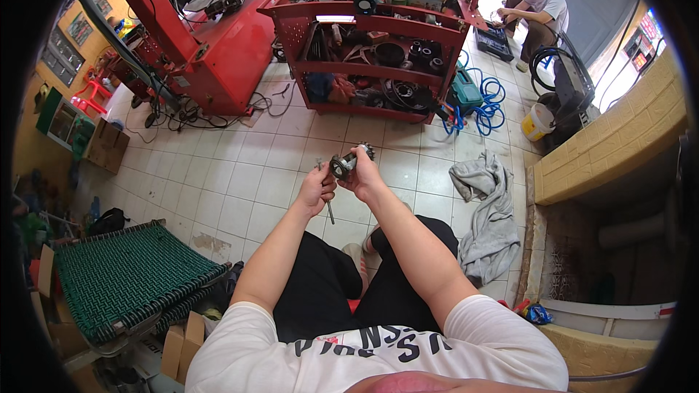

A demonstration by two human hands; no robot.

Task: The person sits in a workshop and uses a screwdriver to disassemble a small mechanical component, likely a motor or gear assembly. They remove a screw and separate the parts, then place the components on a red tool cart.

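Note:
My left hand [317,188] is closed around a thin grey metal rod [330,209], whose lower end points down below my fist and whose upper tip shows by my thumb. Just to the right, my right hand [362,176] grips a metal shaft part with a toothed gear [368,150] at its far end. A dark round flange with a hole [339,167] forms its near end and faces my left hand. The two hands are close together above the tiled floor, in front of my knees. My fingers hide part of the shaft and of the rod.
Ahead stands a red tool cart [364,65] loaded with cans and parts. A red machine [226,65] with cables is at the far left. A grey cloth [486,218] lies right; a green woven seat [131,276] stands left. A person [542,7] squats far right near blue hoses [489,105].

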